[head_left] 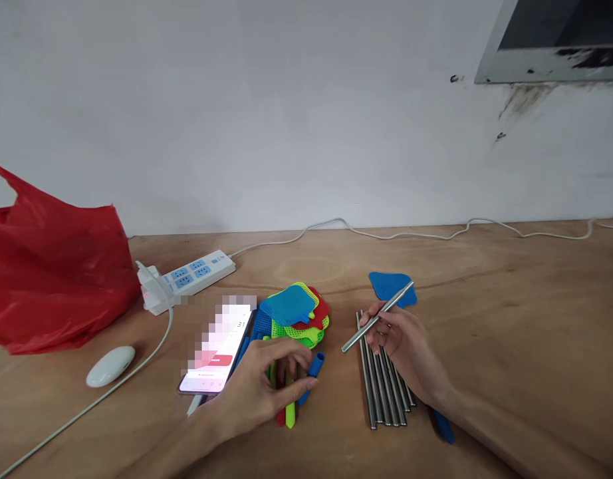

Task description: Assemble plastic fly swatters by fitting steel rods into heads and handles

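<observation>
My left hand (266,382) is closed, thumb and fingertips pinching a blue plastic handle (317,363) with a hollow end. Under and beside that hand lie green and red handles (290,414), partly hidden by my fingers. In my right hand (401,339) is a slim metal tube (377,317), held at a slant and narrower toward its upper end. Below it on the table lies a row of several metal tubes (381,392). Mesh fly swatter heads (291,306) in blue, red and yellow-green are piled beyond my left hand.
Behind my right hand lies a single blue swatter head (386,285); another blue handle (443,427) is partly under my right forearm. To the left are a lit phone (219,352), a power strip (201,273), a white oval case (110,366) and a red plastic bag (57,273).
</observation>
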A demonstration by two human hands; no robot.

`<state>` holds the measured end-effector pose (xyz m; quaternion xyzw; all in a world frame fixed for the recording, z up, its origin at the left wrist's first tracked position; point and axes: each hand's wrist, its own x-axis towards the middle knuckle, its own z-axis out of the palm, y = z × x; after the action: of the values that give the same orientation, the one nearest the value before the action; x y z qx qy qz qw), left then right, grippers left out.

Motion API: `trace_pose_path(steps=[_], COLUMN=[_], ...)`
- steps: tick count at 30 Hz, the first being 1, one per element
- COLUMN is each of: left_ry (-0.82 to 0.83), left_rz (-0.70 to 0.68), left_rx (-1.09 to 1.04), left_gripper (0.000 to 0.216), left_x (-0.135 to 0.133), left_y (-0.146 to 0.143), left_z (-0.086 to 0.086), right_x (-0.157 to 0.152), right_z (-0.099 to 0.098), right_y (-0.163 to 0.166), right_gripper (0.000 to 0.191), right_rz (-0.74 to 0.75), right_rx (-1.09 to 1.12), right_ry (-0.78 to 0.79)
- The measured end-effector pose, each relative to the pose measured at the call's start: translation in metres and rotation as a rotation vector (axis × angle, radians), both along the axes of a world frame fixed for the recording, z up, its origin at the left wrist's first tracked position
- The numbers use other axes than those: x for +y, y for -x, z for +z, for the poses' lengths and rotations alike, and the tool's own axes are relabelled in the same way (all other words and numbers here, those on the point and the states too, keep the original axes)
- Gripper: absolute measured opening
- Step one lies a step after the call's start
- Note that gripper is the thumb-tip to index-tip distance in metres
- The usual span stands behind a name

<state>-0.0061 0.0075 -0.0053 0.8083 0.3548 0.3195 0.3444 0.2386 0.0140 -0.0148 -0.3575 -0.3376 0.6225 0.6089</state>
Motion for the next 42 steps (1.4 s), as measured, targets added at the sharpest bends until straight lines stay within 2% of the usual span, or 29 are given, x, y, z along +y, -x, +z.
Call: trace_pose_path(steps=[4, 12, 15, 20, 28, 32, 39, 42], left_ry=[-0.06, -0.104, -0.103, -0.068, -0.086, -0.144, -0.211, -0.221], left_rz=[-0.035, -0.038, -0.034, -0.013, 0.007, 0.028, 0.069, 0.049], left_rx=[0.087, 0.089, 0.079, 0.038, 0.026, 0.016, 0.028, 0.021], left_gripper=[0.006, 0.003, 0.003, 0.002, 0.006, 0.006, 0.008, 0.009], left_x=[-0.004, -0.007, -0.008, -0.008, -0.007, -0.008, -0.007, -0.006], left_y=[-0.003, -0.005, -0.006, -0.007, -0.009, -0.007, -0.002, -0.003], left_z=[-0.001, 0.001, 0.001, -0.003, -0.004, -0.003, -0.005, -0.003], right_x=[-0.003, -0.007, -0.008, -0.011, -0.015, -0.014, -0.006, -0.007], right_z=[0.004, 0.003, -0.001, -0.007, -0.007, -0.007, -0.007, -0.008], right_y=[0.0, -0.001, -0.001, -0.004, -0.004, -0.005, -0.008, -0.006], right_gripper=[0.032, 0.023, 0.02, 0.021, 0.02, 0.011, 0.023, 0.021], right_rz=[0.091, 0.121, 0.101, -0.018, -0.026, -0.007, -0.06, -0.021], right_rx=[0.057, 0.036, -0.014, -0.15, -0.148, -0.164, -0.181, -0.215], right_ry=[-0.01, -0.114, -0.196, -0.334, -0.371, -0.325, -0.234, -0.229])
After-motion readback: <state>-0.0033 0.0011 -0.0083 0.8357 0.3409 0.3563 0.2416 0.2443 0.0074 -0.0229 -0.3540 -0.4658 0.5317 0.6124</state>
